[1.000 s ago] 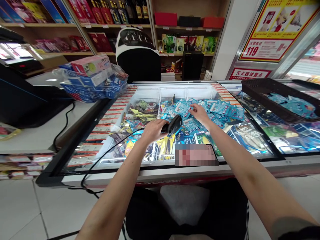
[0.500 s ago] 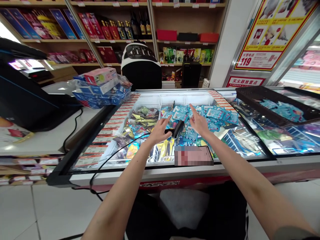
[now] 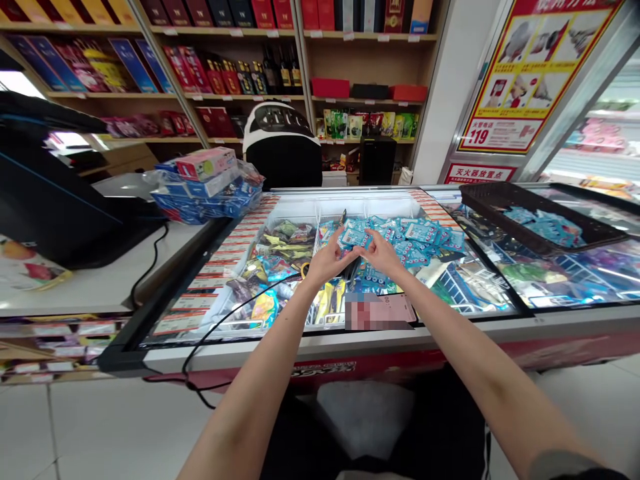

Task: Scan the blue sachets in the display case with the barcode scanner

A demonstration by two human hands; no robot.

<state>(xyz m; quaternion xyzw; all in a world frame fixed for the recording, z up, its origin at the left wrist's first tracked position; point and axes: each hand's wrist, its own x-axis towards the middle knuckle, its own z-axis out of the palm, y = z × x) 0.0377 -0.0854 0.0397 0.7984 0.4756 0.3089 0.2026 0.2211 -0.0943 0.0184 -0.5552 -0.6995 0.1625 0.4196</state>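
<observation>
Fingers on the left hand and right hand are framing one blue packet, can't tell if they're pinching it, while a loose pile is covering the freezer and others are sitting in the brown tray, so it's looking only partway done imo.

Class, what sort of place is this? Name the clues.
Probably a shop: the shelves hold rows of bottles and boxes, and what looks like a freezer displays colourful packets under glass.

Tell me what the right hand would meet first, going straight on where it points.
Most likely the blue packets piled just ahead of the right hand; whether they touch is hard to tell.
</observation>
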